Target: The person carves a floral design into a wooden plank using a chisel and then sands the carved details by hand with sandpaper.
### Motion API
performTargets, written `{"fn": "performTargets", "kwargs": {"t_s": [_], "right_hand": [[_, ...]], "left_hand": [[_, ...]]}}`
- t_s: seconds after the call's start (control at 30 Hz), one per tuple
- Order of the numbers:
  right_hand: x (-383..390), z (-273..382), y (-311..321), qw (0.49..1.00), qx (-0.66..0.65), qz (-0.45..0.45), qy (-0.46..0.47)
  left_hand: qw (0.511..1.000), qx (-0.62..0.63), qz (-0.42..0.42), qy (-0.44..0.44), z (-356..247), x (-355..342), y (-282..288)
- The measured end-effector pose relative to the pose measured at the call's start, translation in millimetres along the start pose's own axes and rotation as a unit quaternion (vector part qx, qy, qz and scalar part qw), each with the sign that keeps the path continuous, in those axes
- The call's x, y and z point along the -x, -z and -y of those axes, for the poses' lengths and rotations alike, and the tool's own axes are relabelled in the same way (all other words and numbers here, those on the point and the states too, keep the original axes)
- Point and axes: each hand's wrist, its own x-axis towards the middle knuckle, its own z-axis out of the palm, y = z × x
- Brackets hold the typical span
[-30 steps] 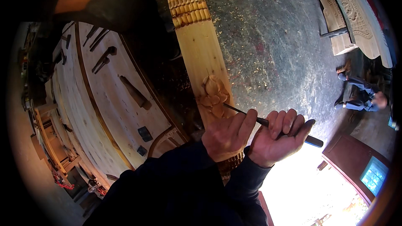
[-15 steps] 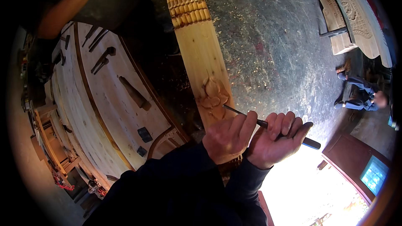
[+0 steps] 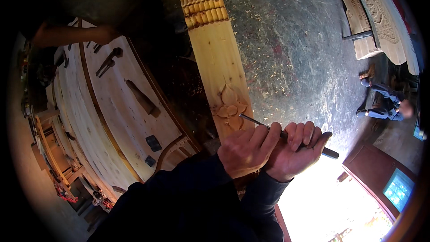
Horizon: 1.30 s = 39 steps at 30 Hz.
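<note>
A long pale wooden board (image 3: 210, 49) runs up the middle, with rows of ridged carving (image 3: 201, 2) near its far end and a carved flower relief (image 3: 229, 102) lower down. My left hand (image 3: 246, 150) is closed on a slim dark chisel (image 3: 253, 121), low over the board. My right hand (image 3: 295, 154) grips the chisel's handle just right of it, fingers curled round it. The chisel's tip rests at the right side of the flower.
A workbench (image 3: 98, 143) at left carries dark hand tools (image 3: 108, 62); a co-worker's arm (image 3: 62, 36) reaches over its far end. A seated person (image 3: 385, 103) is at right, below carved panels (image 3: 376, 13). Wood shavings speckle the floor (image 3: 295, 71).
The co-worker's arm has swung down over the bench's far end, its hand now near the tools. My hands and chisel have shifted slightly within the view, still closed on the tool.
</note>
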Motion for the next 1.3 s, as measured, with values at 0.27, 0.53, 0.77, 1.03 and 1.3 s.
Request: {"fn": "performTargets", "kwargs": {"t_s": [0.27,0.53,0.77,1.03,1.3], "right_hand": [[-1,0,4,1.000,0.016,-0.008,-0.001],[3,-6,-8,0.998,0.016,-0.054,-0.006],[10,6,6,0.993,-0.094,0.017,-0.069],[13,12,10,0.998,-0.053,0.022,-0.021],[11,10,15,0.996,-0.063,0.051,-0.018]], "left_hand": [[1.000,-0.002,-0.005,-0.004,0,0,-2],[1.000,0.011,-0.013,0.009,1,1,-1],[0.998,0.029,-0.029,-0.041,7,9,1],[0.997,-0.017,-0.018,-0.080,6,5,-3],[0.996,-0.021,0.008,-0.081,6,6,2]]}}
